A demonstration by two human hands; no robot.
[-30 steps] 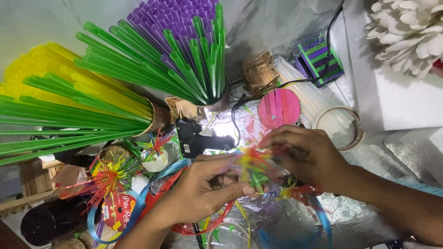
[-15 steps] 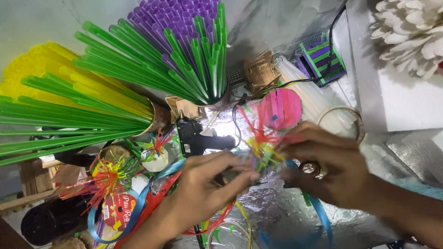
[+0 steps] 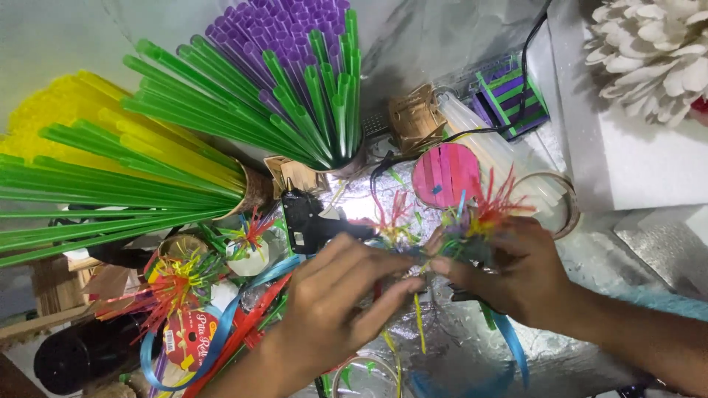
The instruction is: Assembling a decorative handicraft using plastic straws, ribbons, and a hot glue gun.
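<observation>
A frayed multicoloured straw flower (image 3: pixel 479 214) is pinched shut in the right hand (image 3: pixel 509 269) while the left hand (image 3: pixel 343 295) fingers close on its stem, so a steady grip seems called for next.

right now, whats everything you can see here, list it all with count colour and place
straw bundles: three, yellow and green at left, green and purple top centre
glue gun: one, black, centre, below the straws
glue sticks: a clear bundle, right of centre
stick disc: one, pink, beside the glue sticks
tape ring: one, pale, right of the disc
paper flower: one, white, top right
foam block: one, white, right
frayed straw flowers: several, multicoloured, one finished lower left
ribbon: blue and red, bottom
foil sheet: silver, under the work
left hand: pinching a frayed straw piece
right hand: gripping a frayed straw cluster
</observation>
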